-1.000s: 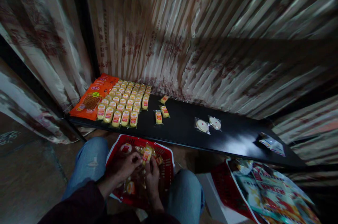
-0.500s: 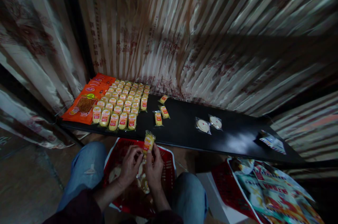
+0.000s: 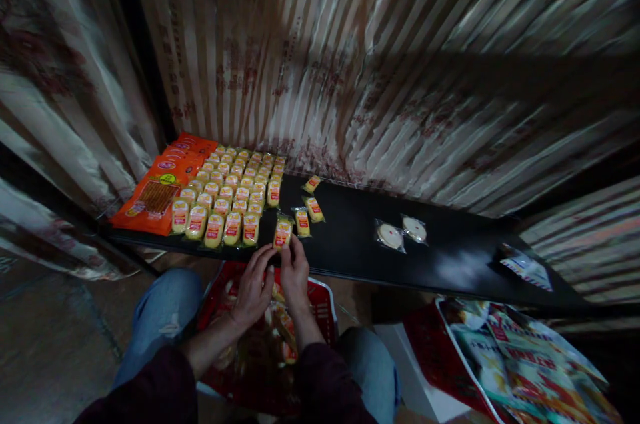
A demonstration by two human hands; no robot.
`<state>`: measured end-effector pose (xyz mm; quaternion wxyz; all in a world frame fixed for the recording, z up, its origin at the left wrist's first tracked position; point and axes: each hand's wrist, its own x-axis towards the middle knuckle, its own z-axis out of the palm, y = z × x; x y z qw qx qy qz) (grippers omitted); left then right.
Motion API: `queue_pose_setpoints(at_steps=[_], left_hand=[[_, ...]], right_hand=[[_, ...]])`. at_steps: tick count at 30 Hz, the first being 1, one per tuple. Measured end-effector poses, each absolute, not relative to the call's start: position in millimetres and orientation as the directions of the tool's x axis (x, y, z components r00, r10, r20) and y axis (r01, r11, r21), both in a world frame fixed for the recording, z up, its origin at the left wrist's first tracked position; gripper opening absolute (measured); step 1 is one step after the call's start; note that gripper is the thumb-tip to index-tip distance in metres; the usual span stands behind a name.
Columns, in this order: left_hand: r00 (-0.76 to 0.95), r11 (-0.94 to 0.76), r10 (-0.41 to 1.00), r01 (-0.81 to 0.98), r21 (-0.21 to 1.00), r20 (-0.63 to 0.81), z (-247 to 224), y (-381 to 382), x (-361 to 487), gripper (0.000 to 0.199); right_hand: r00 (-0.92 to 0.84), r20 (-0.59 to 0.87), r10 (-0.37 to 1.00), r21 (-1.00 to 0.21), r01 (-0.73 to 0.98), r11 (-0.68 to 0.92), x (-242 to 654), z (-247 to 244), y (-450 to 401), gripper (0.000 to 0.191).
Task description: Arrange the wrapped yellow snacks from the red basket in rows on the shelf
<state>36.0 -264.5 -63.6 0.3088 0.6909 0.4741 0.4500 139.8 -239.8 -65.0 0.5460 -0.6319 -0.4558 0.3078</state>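
Note:
Over the front edge of the black shelf (image 3: 345,244), a small wrapped yellow cake (image 3: 283,233) with a red label is held upright. My right hand (image 3: 294,272) grips its lower right side. My left hand (image 3: 256,281) closes on its lower left corner, fingers bent. To the left stand rows of the same wrapped cakes (image 3: 232,229), packed closely. A few loose cakes (image 3: 302,221) lie just right of the held one. Below my hands, a red basket (image 3: 327,307) with a white rim contains more wrapped snacks, partly hidden by my arms.
Orange snack packets (image 3: 150,197) lie at the shelf's left end. Two round white wrapped crackers (image 3: 389,235) and a small packet (image 3: 526,267) lie further right. A second red basket (image 3: 425,337) of large bags stands at lower right. A striped curtain (image 3: 325,77) hangs behind.
Both hands have moved up and forward with the cake, from above the basket to the shelf's front edge. The view has shifted slightly.

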Motion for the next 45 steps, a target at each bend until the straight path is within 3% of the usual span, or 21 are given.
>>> queue_pose_setpoints(at_steps=[8,21,34,45], left_hand=[[0.139,-0.311,0.95,0.408,0.858,0.279,-62,-245,42,0.04],[0.093,-0.261,0.965,0.272,0.926,0.245,-60,-231,49,0.044],[0.081,-0.302,0.953,0.327,0.895,0.292,-52,-210,63,0.053],[0.089,-0.33,0.943,0.336,0.882,0.319,-61,-193,63,0.05]], right_hand=[[0.423,0.131,0.897,-0.979,0.199,0.049,133,-69,-229,0.041],[0.384,0.139,0.913,-0.973,0.225,0.054,134,-69,-210,0.041],[0.416,0.22,0.882,-0.944,0.317,0.086,136,-62,-178,0.046],[0.397,0.254,0.882,-0.934,0.336,0.118,135,-73,-162,0.04]])
